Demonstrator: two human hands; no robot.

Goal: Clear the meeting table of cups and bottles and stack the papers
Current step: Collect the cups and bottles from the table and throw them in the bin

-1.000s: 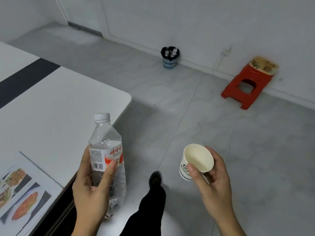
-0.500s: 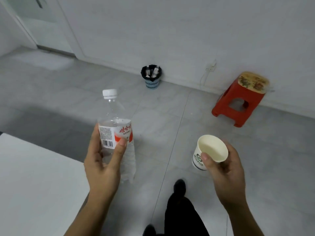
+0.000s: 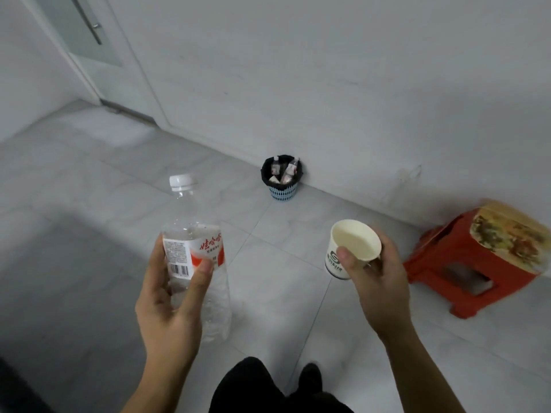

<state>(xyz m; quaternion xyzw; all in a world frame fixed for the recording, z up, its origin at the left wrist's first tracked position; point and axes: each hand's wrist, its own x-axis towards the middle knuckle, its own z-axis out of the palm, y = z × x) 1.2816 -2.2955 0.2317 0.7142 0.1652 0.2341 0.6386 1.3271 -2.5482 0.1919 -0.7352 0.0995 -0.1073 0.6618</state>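
- Looking down, nearest the camera: black trouser leg [image 3: 247, 383] and dark shoe [image 3: 310, 378] at the bottom edge, on grey floor tiles [image 3: 89, 189].
- Above that, left hand [image 3: 170, 305] grips a clear plastic bottle [image 3: 196, 234] round its middle. The thumb is pressed flat on the red-and-white label [image 3: 193, 248]; the other fingers curl round the far side and are mostly hidden.
- Bottle is roughly upright with its white cap [image 3: 180, 181] on. Fill level is hard to read through the blur.
- On the other side, right hand [image 3: 378, 281] holds a white paper cup [image 3: 351, 248]. The thumb is on the near wall just under the rim and the fingers wrap behind it.
- Cup is tilted, mouth towards the camera. Inside looks empty, and there is a green logo on the side.
- Both items are in the air over the floor, well apart, bottle left and cup right.
- Further out on the right is a red plastic stool [image 3: 447, 263] near the wall, with a printed colour sheet [image 3: 512, 236] lying on its seat.
- Beyond the hands, and between them in the view, is a small bin [image 3: 282, 192] against the wall [image 3: 328, 70]. It is a blue-and-white basket with a black liner, with small bottles and white scraps inside.
- Farthest, upper left: door [image 3: 125, 84] with a frosted glass panel and a metal bar handle.
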